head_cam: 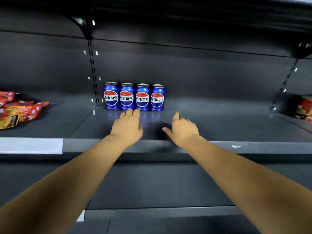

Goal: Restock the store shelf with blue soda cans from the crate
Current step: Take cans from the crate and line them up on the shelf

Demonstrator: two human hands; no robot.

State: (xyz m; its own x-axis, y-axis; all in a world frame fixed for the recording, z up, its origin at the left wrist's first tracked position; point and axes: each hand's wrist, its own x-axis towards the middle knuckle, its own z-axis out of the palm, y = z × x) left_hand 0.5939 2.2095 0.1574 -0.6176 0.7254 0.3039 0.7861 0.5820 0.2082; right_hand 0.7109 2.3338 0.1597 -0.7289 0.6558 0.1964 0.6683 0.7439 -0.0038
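Note:
Several blue soda cans [134, 97] stand upright in a tight row at the back of a dark grey shelf [219, 122], just right of the slotted upright. My left hand [128, 126] reaches over the shelf with relaxed fingers, its tips just in front of the middle cans, holding nothing. My right hand [182, 129] hovers a little to the right and nearer me, fingers loose and thumb spread, also empty. Both forearms cross the shelf's front edge. No crate is in view.
Red and yellow snack packets [18, 109] lie on the shelf section to the left. More red packets [303, 108] sit at the far right. An upper shelf [185, 16] overhangs. A lower shelf [152, 186] lies beneath my arms.

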